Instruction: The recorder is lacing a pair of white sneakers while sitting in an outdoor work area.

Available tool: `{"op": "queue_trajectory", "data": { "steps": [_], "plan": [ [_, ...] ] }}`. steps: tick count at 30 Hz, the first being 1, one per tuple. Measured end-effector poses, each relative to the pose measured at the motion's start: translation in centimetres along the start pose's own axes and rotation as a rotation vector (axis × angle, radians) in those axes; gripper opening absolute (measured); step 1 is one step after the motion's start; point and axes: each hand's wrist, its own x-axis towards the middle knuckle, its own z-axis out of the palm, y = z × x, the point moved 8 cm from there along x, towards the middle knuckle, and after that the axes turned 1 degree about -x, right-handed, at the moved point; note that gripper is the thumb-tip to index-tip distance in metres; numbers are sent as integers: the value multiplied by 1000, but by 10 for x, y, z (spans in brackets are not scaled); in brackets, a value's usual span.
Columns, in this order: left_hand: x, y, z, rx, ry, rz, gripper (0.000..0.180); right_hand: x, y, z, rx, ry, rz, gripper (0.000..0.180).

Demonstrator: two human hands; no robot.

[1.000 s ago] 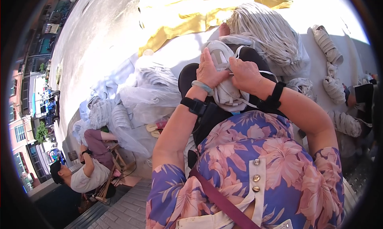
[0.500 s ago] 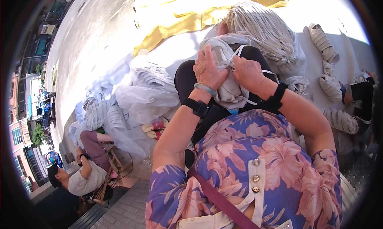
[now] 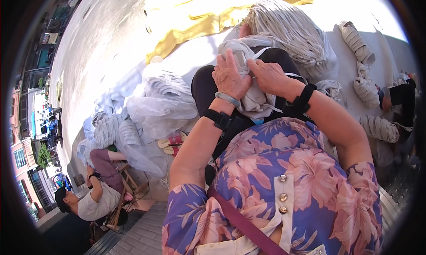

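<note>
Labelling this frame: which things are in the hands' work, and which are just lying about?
In hand:
left hand and right hand, both gripping the grey-white cord bundle on the lap.

Lying about:
big loose cord heap
wound cord bundles
yellow cloth
clear plastic bags
sandals
seated person on a wooden stool

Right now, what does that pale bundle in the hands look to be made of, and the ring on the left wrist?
The pale bundle under the left hand and right hand looks like soft, matte cotton-like cord or fabric strips: it folds limply and shows thin loose strands. The bangle looks like polished jade or glass: pale green, smooth, glossy. Neither is certain.
</note>
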Motion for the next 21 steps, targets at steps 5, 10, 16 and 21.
{"op": "queue_trajectory", "data": {
  "steps": [5,10,16,21],
  "plan": [
    [1,1,0,-9,0,-4,79,-2,2,2,14,12,41,19],
    [1,-2,0,-36,14,9,81,-5,7,0,44,97,132,18],
    [0,-1,0,-38,14,0,80,-9,0,-1,-5,139,102,18],
    [-1,0,-1,-50,18,14,79,-6,-2,-4,-97,73,78,17]
  ]
}}
